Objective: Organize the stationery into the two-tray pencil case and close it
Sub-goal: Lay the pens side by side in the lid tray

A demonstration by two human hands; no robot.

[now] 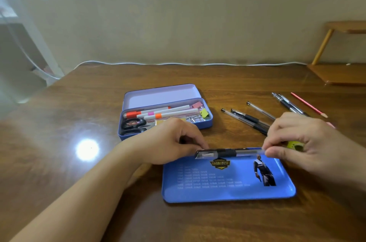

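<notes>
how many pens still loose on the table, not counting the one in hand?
6 by my count: three pens lie between the open case and the right hand, three more farther right by the red pencil. The hand may hide others.

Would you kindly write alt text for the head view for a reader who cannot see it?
Both hands, left and right, hold a pen by its ends over the far edge of a blue tray. Behind it, an open case holds markers, scissors and clips; more pens lie on the table.

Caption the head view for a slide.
Both hands hold a pen over the blue tray.
</notes>
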